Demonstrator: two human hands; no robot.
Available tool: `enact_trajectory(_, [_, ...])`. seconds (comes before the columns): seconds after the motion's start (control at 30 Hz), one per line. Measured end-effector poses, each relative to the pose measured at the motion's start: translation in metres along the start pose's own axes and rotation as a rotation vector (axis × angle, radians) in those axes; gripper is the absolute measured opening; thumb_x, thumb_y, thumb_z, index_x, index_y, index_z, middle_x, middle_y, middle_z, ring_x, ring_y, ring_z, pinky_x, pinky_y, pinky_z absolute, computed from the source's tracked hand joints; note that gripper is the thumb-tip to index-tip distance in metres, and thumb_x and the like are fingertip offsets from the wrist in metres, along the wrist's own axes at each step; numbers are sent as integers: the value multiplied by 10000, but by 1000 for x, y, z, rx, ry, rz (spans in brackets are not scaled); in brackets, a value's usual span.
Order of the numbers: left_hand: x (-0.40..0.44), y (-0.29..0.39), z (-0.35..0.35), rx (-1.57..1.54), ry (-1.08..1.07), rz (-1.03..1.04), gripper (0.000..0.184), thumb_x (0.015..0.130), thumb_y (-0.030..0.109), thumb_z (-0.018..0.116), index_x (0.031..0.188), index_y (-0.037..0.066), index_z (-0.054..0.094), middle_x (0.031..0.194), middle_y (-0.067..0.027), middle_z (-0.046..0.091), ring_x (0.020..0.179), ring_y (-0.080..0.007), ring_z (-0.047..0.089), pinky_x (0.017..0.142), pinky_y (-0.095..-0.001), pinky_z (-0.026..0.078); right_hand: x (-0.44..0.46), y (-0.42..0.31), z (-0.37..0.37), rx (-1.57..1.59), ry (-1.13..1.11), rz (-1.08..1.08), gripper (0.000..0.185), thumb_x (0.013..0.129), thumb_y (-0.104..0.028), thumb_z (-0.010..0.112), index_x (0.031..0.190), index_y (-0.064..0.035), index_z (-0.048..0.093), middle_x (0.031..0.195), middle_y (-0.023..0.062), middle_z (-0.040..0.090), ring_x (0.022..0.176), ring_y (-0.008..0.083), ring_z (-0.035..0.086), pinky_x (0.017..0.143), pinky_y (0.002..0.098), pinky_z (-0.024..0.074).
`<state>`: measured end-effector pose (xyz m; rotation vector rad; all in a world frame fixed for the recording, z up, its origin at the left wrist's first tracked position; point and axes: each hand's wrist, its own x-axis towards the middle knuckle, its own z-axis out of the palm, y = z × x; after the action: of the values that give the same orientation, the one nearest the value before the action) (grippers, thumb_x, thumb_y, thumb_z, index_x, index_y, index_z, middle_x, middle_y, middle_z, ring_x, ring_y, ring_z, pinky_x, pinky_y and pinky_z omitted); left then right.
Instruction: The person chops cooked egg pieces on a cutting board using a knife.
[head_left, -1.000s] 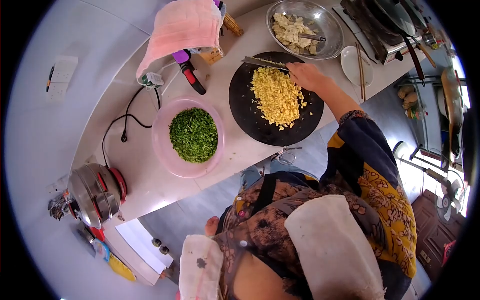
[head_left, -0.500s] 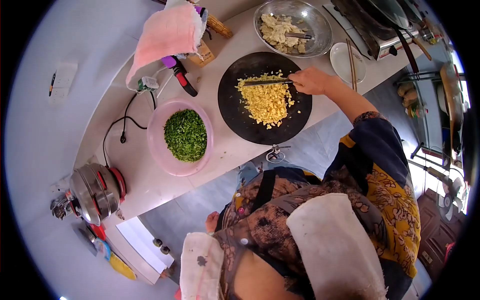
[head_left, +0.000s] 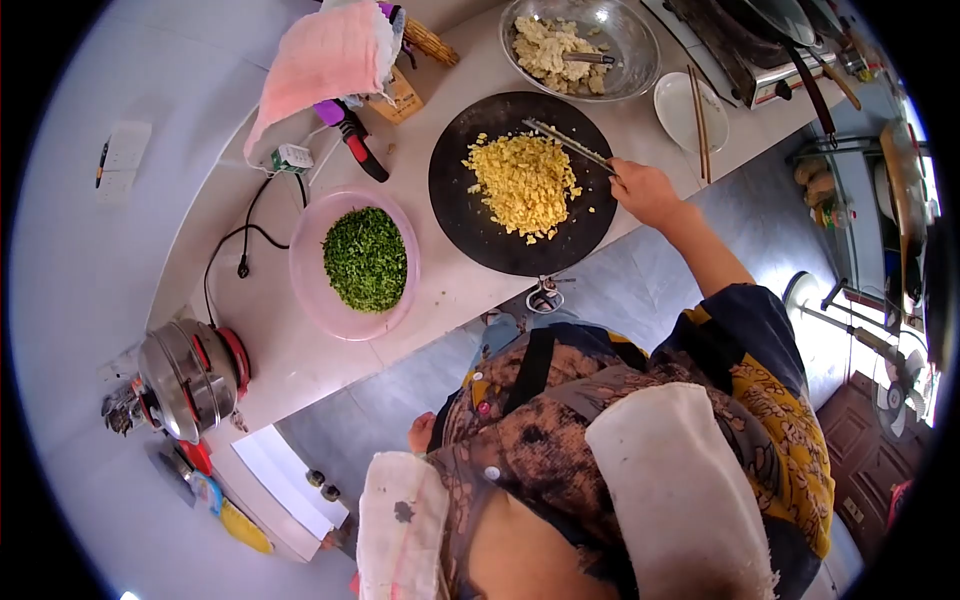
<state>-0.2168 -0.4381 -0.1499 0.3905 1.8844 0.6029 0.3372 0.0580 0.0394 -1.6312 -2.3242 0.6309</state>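
Note:
My right hand (head_left: 645,190) is closed round the handle of a knife (head_left: 568,143), whose blade is held over the upper right of a round black board (head_left: 470,238). Chopped yellow pieces (head_left: 522,184) lie heaped on the board, beside and below the blade, with a few crumbs scattered around. To the left of the board stands a pink bowl (head_left: 303,290) with finely chopped greens (head_left: 365,260) in it. My left hand (head_left: 422,432) hangs low beside my body, away from the counter; its fingers look curled, but whether they hold anything is hidden.
Behind the board is a metal bowl (head_left: 637,60) of pale mixture with a utensil in it. A white plate (head_left: 680,115) and chopsticks (head_left: 699,130) lie to its right, near the stove. Left are a pink cloth (head_left: 320,70), a cable and a steel pot (head_left: 185,380).
The knife has come down from the board's top edge across the yellow pieces, then shifted right and turned at an angle. My right hand moved right with it. The view shifted slightly.

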Motion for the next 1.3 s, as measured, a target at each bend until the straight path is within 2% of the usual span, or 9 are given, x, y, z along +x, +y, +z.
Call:
enact_trajectory(0.23, [9,24,-17,-194,-130,-40,237,834,199,643,988,19,656,829,-45,678,743,-102,594,706,-258,489,-12,-33,35,72,-27,282,213,844,-210,534,948,-30,489,792,227,619,794,417,594,683,498,468])
enact_trajectory(0.37, [18,33,-23,10,-59,74,259,832,179,637,1017,-2,637,836,-49,668,738,-108,597,694,-259,494,-18,-56,50,414,-2,384,261,832,-243,549,915,3,522,766,265,602,717,438,585,656,486,478])
enact_trajectory(0.5, [21,41,-24,-68,-47,73,277,832,170,629,1042,-11,622,840,-54,661,719,-120,603,676,-262,503,-18,-83,42,718,-100,649,274,834,-220,541,944,30,519,693,218,587,599,328,609,599,424,487])
enact_trajectory(0.6, [3,73,-13,-109,11,38,270,831,159,627,1042,-10,619,829,-60,655,709,-127,607,655,-261,508,-21,-91,40,741,-83,633,264,839,-215,539,936,28,511,652,189,564,565,265,605,567,403,480])
enact_trajectory(0.7, [-7,91,-12,-125,12,12,259,830,147,628,1034,-12,619,823,-65,650,707,-134,613,636,-261,511,-24,-94,42,606,20,469,257,838,-225,539,911,20,513,656,205,565,599,320,601,577,404,475])
enact_trajectory(0.93, [-8,92,-16,-89,-4,23,263,830,153,636,1035,-10,616,831,-61,649,710,-138,619,655,-255,511,-11,-90,65,286,-25,289,245,852,-185,505,961,30,462,755,275,587,767,447,574,673,508,445])
enact_trajectory(1.1, [17,56,-33,-27,-111,7,250,835,179,639,1011,2,633,810,-33,656,726,-108,604,676,-242,495,-10,-78,76,242,-5,247,226,857,-181,490,930,27,444,752,283,584,749,455,571,677,526,445])
enact_trajectory(1.23, [22,39,-44,26,-229,67,251,838,193,638,1012,12,639,809,-17,661,729,-86,593,697,-237,485,-11,-104,39,300,-11,263,236,855,-183,494,939,34,455,755,281,588,741,456,575,676,526,451])
enact_trajectory(1.3, [37,5,-49,3,-182,22,245,839,197,640,1003,14,639,821,-14,659,735,-89,592,702,-235,484,-6,-115,29,348,-39,261,235,853,-183,495,940,33,459,761,276,592,744,455,579,680,522,457])
